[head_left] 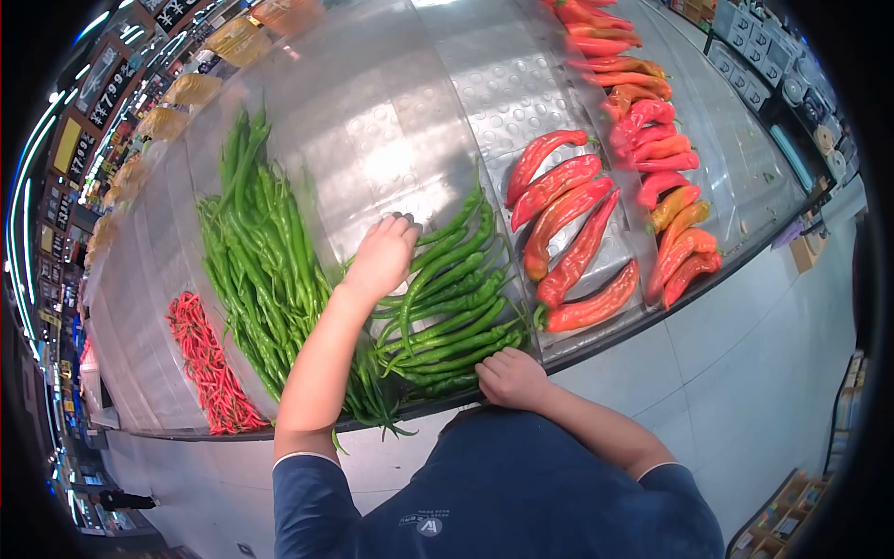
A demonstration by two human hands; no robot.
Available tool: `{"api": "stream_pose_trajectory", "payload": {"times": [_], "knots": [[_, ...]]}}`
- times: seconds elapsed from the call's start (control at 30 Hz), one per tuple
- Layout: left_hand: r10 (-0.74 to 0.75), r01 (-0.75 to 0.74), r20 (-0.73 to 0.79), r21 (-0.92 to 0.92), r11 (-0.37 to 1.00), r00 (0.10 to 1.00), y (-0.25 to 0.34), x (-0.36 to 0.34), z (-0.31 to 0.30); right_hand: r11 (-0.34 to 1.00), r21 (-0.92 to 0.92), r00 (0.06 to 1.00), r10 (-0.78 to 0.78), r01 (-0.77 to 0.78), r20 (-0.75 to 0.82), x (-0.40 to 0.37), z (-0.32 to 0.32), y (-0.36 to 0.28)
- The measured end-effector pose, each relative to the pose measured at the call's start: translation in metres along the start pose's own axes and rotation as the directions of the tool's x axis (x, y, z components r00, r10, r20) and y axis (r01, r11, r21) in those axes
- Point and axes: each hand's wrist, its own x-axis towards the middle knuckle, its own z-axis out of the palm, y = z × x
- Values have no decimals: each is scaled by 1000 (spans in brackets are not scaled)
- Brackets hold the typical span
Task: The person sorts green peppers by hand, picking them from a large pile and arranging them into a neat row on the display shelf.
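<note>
My left hand [384, 253], fingers curled, is at the upper left end of a layered row of long green chili peppers [456, 303]. A green pepper runs out from beside its fingertips, but the inside of the grip is hidden. At the front right end of the same row, my right hand [512, 377] is closed against the pepper tips near the display's edge. What its fingers hold, if anything, cannot be seen. To the left of my left forearm lies a bigger heap of green chili peppers [265, 252], less evenly laid.
Small red chilies [207, 363] lie at the far left. Large red peppers [568, 214] sit right of the green row. Beyond a clear divider stands a column of red and orange peppers [666, 158]. The dark front edge [643, 313] of the display borders the tiled floor [708, 373].
</note>
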Motion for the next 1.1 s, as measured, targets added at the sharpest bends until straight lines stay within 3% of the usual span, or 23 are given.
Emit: {"api": "stream_pose_trajectory", "payload": {"times": [0.03, 0.13, 0.27, 0.37, 0.43, 0.47, 0.57, 0.73, 0.8, 0.93, 1.1], "knots": [[-41, 40, -26, -65, 997, 999, 0, 0, -2, 1000, 0, 1000, 1, -1, -1, 0, 0, 0], [-56, 51, -132, -40, 998, 990, -2, -5, -6, 1000, 4, 1000, 3, -4, 2, 1, 0, 0], [-127, 122, -111, -55, 991, 986, 25, -25, -23, 1000, 8, 1000, 7, -7, 21, 0, -1, 0], [-121, 120, -8, -101, 988, 993, 50, -50, -21, 1000, 5, 1000, 7, -7, 11, 0, 1, 0], [-78, 83, 122, -31, 996, 989, 62, -63, -18, 1000, 8, 1000, 4, -5, 8, 0, 1, 1], [-135, 141, 263, -5, 990, 955, 61, -64, -16, 1000, 11, 1000, 3, -4, 10, 0, 1, 0], [-153, 141, 306, 61, 988, 940, 48, -66, -21, 1000, 4, 1000, -6, 6, 7, 0, 2, 0], [-157, 144, 200, 76, 987, 967, 42, -71, -14, 1000, 2, 1000, -7, 7, -3, -1, 3, 1], [-243, 230, 179, 90, 969, 953, 42, -74, -9, 1000, 4, 1000, -6, 6, -5, 0, 3, 1], [-284, 274, 22, 201, 940, 959, 33, -75, -5, 1000, 9, 1000, -12, 12, -12, 1, 0, 0], [-336, 338, -50, 217, 916, 941, 17, -66, 5, 1000, 5, 1000, -11, 11, 2, 0, 2, 0]]}}
